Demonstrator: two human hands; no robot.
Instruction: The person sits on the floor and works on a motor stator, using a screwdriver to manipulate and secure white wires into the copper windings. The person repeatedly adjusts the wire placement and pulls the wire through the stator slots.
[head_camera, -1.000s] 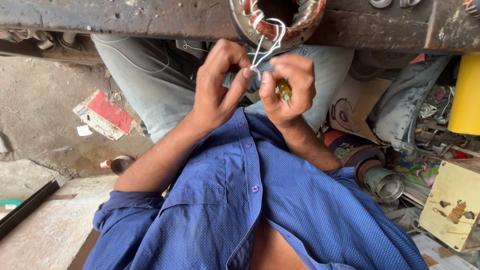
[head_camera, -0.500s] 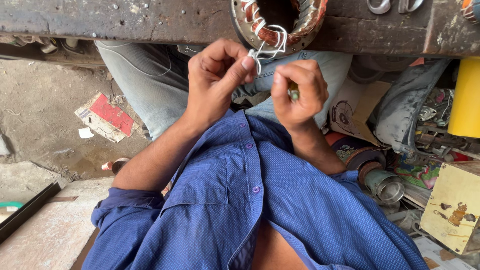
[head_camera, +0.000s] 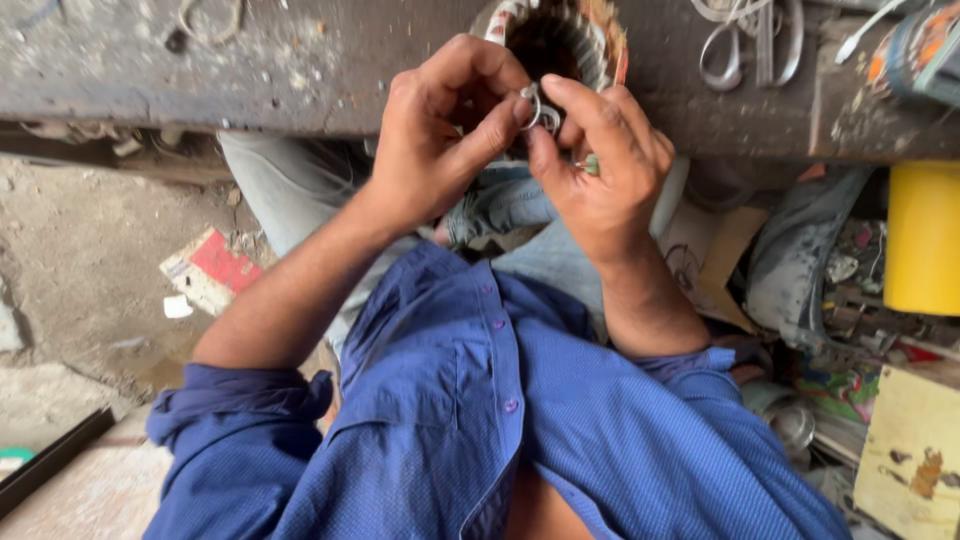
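Both hands are up at the bench edge, working close together. The left hand (head_camera: 440, 140) has thumb and forefinger pinched together on a thin loop of white wire (head_camera: 534, 106), and the right hand (head_camera: 600, 160) meets it from the other side, its own fingertips closed on the same wire so the two hands touch at the pinch. The wire sits right between the thumbs, just in front of the round motor stator (head_camera: 560, 35), whose striped winding ring shows above the knuckles at the edge of the worn metal workbench (head_camera: 250, 70). Something small and green (head_camera: 592, 165) peeks out from the curled fingers of the right hand; what it is cannot be told. Further right on the bench lies a bunch of loose wire loops (head_camera: 735, 45). Below, a blue shirt (head_camera: 480, 420) with rolled sleeves fills the lower view. Off to the left on the dusty floor lies a red and white packet (head_camera: 210, 270), and to the right stands a yellow cylinder (head_camera: 922, 240) amid cluttered scraps
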